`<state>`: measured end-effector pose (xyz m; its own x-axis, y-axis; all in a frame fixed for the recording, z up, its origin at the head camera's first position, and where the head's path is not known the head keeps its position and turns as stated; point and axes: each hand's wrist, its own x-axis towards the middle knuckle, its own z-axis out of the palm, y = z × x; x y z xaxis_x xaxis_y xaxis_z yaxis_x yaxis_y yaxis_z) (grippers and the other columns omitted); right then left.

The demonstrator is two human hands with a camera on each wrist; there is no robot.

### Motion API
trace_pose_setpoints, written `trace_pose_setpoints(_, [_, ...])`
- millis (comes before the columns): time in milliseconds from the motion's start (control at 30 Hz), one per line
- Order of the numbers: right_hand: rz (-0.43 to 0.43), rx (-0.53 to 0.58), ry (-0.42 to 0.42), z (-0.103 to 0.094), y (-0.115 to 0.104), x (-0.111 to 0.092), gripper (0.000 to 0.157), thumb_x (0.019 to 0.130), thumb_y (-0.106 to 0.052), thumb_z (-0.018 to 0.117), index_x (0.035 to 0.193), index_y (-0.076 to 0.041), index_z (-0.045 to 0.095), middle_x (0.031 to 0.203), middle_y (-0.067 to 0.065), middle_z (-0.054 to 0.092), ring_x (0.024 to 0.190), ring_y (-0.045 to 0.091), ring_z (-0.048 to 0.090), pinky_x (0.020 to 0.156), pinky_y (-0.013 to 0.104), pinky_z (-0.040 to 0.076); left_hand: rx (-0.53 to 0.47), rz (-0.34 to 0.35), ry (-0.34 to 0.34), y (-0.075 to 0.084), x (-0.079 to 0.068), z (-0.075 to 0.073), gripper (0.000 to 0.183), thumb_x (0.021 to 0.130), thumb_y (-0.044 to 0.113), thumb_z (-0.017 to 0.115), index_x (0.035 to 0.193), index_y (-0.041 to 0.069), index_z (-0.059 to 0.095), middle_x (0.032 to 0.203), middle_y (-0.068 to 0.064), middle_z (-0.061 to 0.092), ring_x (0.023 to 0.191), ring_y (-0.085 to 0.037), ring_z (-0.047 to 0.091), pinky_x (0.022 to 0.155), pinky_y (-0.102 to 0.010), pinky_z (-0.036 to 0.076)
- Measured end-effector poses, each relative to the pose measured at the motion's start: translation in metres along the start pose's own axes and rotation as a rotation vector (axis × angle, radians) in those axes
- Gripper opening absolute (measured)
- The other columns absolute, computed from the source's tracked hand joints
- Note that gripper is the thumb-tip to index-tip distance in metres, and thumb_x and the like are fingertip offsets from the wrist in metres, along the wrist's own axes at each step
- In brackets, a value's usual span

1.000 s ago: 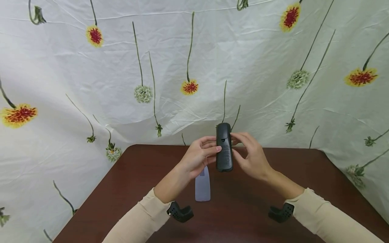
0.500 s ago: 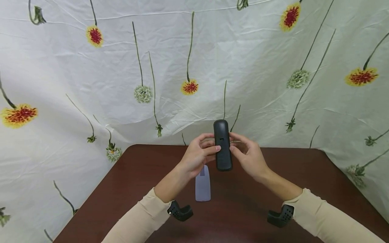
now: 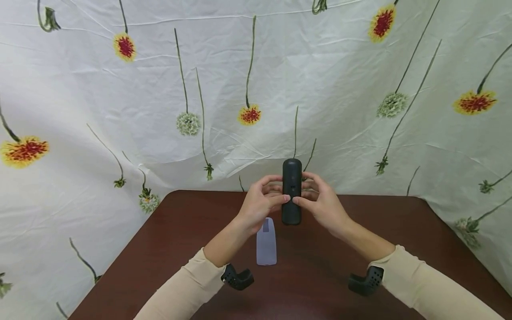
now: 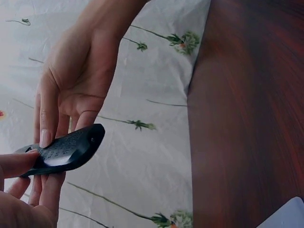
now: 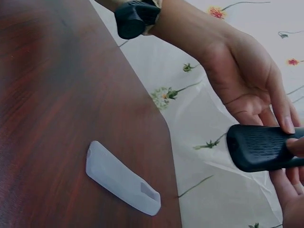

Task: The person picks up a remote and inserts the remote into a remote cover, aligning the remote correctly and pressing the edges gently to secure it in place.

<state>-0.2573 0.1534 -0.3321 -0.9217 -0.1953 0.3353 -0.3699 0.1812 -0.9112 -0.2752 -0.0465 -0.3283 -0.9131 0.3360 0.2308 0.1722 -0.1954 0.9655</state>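
A black remote control (image 3: 291,195) stands upright in front of me above the table, its back face toward me. My left hand (image 3: 256,205) grips its left side, with the thumb on the back. From the other side my right hand (image 3: 327,209) grips it too, its thumb lying on the back close to the left thumb. A small notch shows above the thumbs, and the wrist views show raised texture or print on the remote control (image 5: 259,148). Its front face is hidden. Below the left hand a pale translucent sleeve-like cover (image 3: 266,246) with a rectangular window lies on the table.
The dark red-brown wooden table (image 3: 320,280) has rounded far corners. A white cloth (image 3: 224,89) printed with flowers hangs behind it. Black wrist devices (image 3: 238,278) sit at both sleeve cuffs.
The remote control has tilted so the print on its back no longer shows in the head view. My right thumb has moved from its side onto its back. The pale cover stays put.
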Motion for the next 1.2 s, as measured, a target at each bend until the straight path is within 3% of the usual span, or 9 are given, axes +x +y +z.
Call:
trace_pose_setpoints(167, [0.028, -0.021, -0.047, -0.001, 0.001, 0.006, 0.079, 0.096, 0.002, 0.071, 0.160, 0.000, 0.026, 0.131, 0.026, 0.054, 0.118, 0.040, 0.063, 0.095, 0.045, 0.055, 0.102, 0.042, 0.006, -0.004, 0.002, -0.004, 0.051, 0.089, -0.010, 0.073, 0.137, 0.002, 0.062, 0.110, -0.016, 0.065, 0.098, -0.025, 0.070, 0.081, -0.043, 0.060])
trace_pose_setpoints(367, [0.075, 0.041, -0.072, -0.001, 0.002, 0.013, 0.076, 0.096, 0.004, 0.070, 0.159, -0.001, 0.029, 0.131, 0.025, 0.052, 0.118, 0.038, 0.063, 0.092, 0.042, 0.056, 0.199, 0.092, 0.018, -0.005, 0.004, -0.005, 0.049, 0.089, -0.008, 0.074, 0.136, 0.004, 0.065, 0.112, -0.015, 0.066, 0.102, -0.028, 0.069, 0.075, -0.038, 0.059])
trace_pose_setpoints(633, [0.109, 0.067, -0.084, -0.002, 0.004, 0.019, 0.073, 0.096, 0.003, 0.071, 0.157, 0.000, 0.030, 0.135, 0.027, 0.049, 0.121, 0.041, 0.061, 0.092, 0.043, 0.057, 0.223, 0.094, 0.025, -0.009, 0.008, -0.007, 0.049, 0.090, -0.006, 0.074, 0.137, 0.004, 0.064, 0.113, -0.016, 0.066, 0.105, -0.030, 0.069, 0.076, -0.039, 0.058])
trace_pose_setpoints(1000, [0.128, 0.111, -0.102, 0.005, 0.006, 0.031, 0.069, 0.096, 0.002, 0.071, 0.155, -0.006, 0.036, 0.134, 0.024, 0.054, 0.114, 0.037, 0.064, 0.091, 0.045, 0.057, 0.200, 0.081, 0.062, -0.011, 0.012, -0.015, 0.049, 0.091, -0.008, 0.073, 0.138, 0.001, 0.063, 0.111, -0.017, 0.065, 0.099, -0.027, 0.069, 0.082, -0.041, 0.060])
trace_pose_setpoints(1200, [0.115, 0.101, -0.098, 0.008, 0.011, 0.036, 0.066, 0.096, 0.002, 0.070, 0.154, -0.004, 0.038, 0.130, 0.024, 0.055, 0.109, 0.035, 0.065, 0.089, 0.045, 0.058, 0.212, 0.079, 0.071, -0.015, 0.015, -0.021, 0.049, 0.091, -0.006, 0.074, 0.138, 0.001, 0.063, 0.109, -0.017, 0.065, 0.098, -0.027, 0.069, 0.083, -0.042, 0.060])
